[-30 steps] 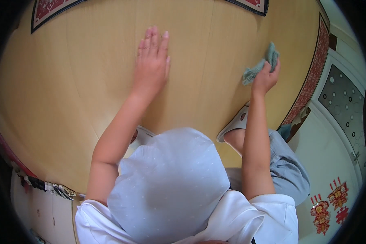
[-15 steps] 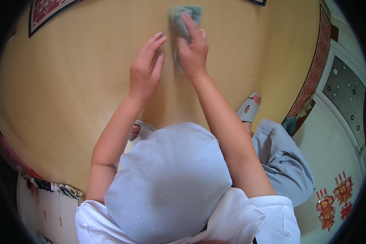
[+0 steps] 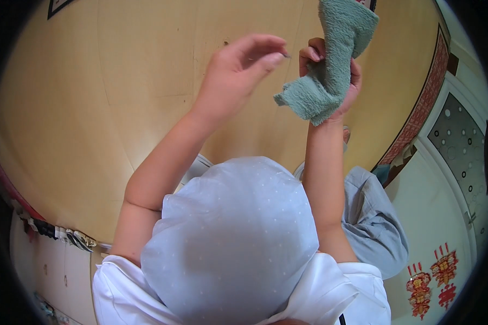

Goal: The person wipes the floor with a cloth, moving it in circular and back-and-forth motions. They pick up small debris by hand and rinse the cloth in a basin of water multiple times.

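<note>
A grey-green terry cloth (image 3: pixel 337 59) hangs folded over my right hand (image 3: pixel 354 84), raised above the pale floor. The cloth hides most of the palm; curled fingers show on its left side, and the hand is closed on it. Left of the cloth and apart from it, my left hand (image 3: pixel 236 73) is held up with fingers bent toward the thumb. A tiny dark bluish bit shows at its thumb tip, too small to name.
Wood-look flooring (image 3: pixel 146 70) spreads beneath me, with thin seams and small dark specks. A red patterned mat (image 3: pixel 417 108) runs along the right edge. Beyond it stands a white door with a dotted dark panel (image 3: pixel 458 141). Shoes (image 3: pixel 73 238) line the lower left.
My right hand has lifted the cloth off the floor and moved right, turning over beneath it. My left hand has shifted right and its fingers have bent toward the thumb.
</note>
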